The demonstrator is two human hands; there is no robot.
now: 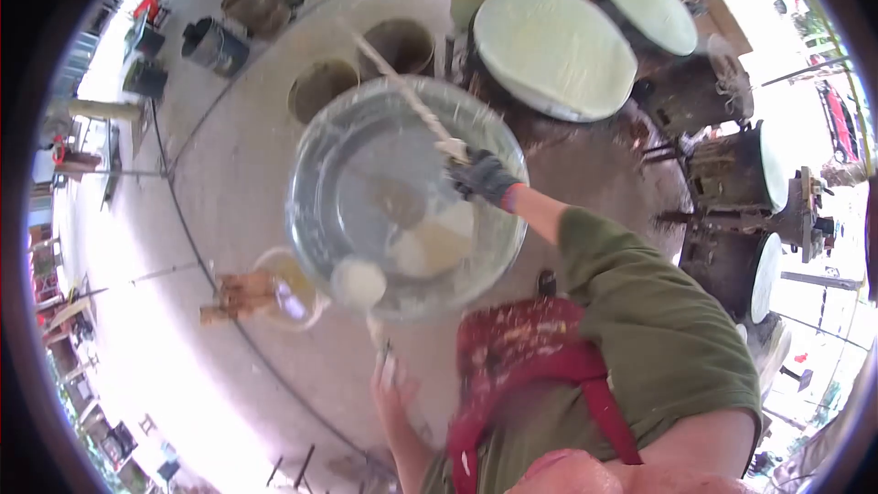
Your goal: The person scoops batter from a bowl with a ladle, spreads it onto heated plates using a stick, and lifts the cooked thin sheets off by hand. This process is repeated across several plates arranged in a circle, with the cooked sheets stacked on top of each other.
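A gloved right hand grips a long, stiff wooden stick near its lower end over a wide, likely heavy basin of liquid; the bare left hand hangs half-open, holding nothing discernible.

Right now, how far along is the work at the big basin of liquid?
Done: pale discs already lie on the round frames beyond. In hand: the gloved right hand holds a long stick over the clear basin, where whitish lumps float. The bare left hand hovers below the rim. Left: those lumps remain inside.
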